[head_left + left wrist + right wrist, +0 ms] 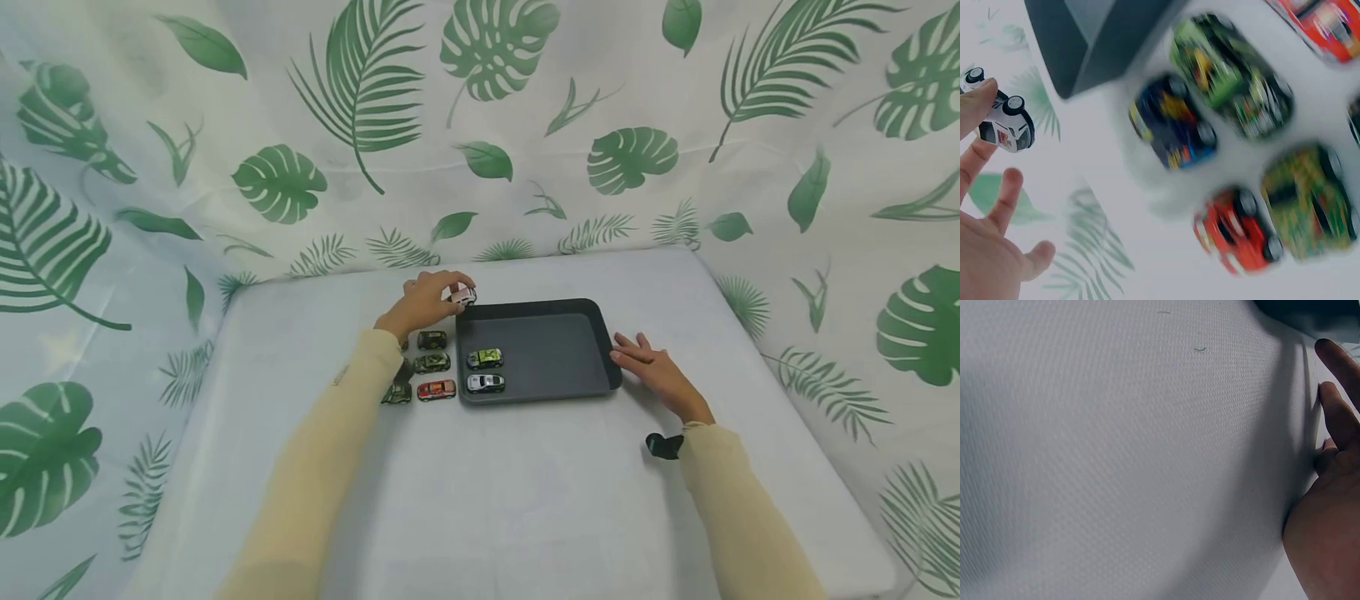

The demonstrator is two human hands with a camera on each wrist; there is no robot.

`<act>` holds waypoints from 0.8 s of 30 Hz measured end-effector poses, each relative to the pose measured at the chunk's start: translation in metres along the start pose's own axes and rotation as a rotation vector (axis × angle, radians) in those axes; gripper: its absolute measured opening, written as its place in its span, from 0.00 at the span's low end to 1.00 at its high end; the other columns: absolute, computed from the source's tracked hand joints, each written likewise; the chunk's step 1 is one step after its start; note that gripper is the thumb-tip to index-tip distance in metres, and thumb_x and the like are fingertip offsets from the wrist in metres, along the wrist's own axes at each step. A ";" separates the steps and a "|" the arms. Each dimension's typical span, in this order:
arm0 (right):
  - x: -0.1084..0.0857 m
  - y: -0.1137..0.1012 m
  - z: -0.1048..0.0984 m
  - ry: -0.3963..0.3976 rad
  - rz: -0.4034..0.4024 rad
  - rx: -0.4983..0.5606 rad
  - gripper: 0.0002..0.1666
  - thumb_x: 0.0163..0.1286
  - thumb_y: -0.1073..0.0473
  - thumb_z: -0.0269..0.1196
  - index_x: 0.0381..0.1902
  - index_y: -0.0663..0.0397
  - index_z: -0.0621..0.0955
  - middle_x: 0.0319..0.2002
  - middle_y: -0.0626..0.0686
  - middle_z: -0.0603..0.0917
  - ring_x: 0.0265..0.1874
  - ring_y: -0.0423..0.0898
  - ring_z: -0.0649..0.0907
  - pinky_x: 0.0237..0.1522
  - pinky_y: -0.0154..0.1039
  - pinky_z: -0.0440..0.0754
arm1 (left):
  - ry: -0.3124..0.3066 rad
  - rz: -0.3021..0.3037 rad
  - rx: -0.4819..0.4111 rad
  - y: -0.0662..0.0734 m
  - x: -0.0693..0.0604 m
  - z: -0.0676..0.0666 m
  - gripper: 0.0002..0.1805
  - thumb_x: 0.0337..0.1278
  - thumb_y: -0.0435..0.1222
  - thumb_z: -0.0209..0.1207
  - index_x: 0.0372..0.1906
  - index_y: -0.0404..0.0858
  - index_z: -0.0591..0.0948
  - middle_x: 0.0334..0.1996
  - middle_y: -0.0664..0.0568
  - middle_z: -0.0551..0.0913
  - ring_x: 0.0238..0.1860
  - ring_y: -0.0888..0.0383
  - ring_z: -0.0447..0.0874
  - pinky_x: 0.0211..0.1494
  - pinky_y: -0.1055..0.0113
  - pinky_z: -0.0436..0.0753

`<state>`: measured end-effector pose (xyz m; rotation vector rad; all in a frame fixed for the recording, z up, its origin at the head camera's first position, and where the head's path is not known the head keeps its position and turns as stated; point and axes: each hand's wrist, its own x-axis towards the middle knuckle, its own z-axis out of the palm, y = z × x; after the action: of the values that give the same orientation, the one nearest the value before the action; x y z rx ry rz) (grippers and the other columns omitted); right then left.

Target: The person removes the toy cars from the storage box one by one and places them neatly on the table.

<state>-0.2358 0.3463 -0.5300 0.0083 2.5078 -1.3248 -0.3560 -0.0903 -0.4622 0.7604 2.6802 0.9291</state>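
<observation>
My left hand (426, 302) pinches a white toy car (463, 296) at the far left corner of the dark tray (536, 397); the left wrist view shows the white car (1010, 122) between thumb and finger, other fingers spread. Inside the tray, at its left, sit a green-yellow car (485, 358) and a silver-white car (486, 383). My right hand (660, 377) lies by the tray's right edge with its fingers extended; whether they touch the rim I cannot tell.
Left of the tray stand several toy cars, among them a dark one (432, 339), a green one (432, 362) and a red-orange one (437, 390). My left forearm partly covers this group. Leaf-patterned cloth (487, 158) hangs behind the white table (525, 500).
</observation>
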 end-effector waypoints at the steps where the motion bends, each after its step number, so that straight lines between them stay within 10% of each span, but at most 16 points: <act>1: 0.000 0.000 0.000 -0.002 -0.004 0.001 0.39 0.84 0.44 0.60 0.78 0.67 0.70 0.84 0.57 0.56 0.85 0.58 0.35 0.76 0.67 0.22 | 0.001 -0.002 0.004 -0.004 -0.003 -0.003 0.23 0.75 0.35 0.67 0.70 0.47 0.80 0.53 0.48 0.80 0.55 0.44 0.69 0.68 0.35 0.57; 24: 0.003 -0.006 0.000 -0.028 0.027 -0.002 0.42 0.84 0.42 0.59 0.80 0.66 0.66 0.85 0.56 0.53 0.84 0.55 0.31 0.73 0.73 0.23 | -0.013 -0.216 0.120 -0.070 -0.071 -0.049 0.25 0.71 0.35 0.68 0.69 0.45 0.78 0.55 0.44 0.82 0.65 0.37 0.67 0.72 0.29 0.51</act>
<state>-0.2396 0.3424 -0.5263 0.0233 2.4767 -1.3033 -0.3417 -0.2003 -0.4664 0.4838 2.7580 0.7146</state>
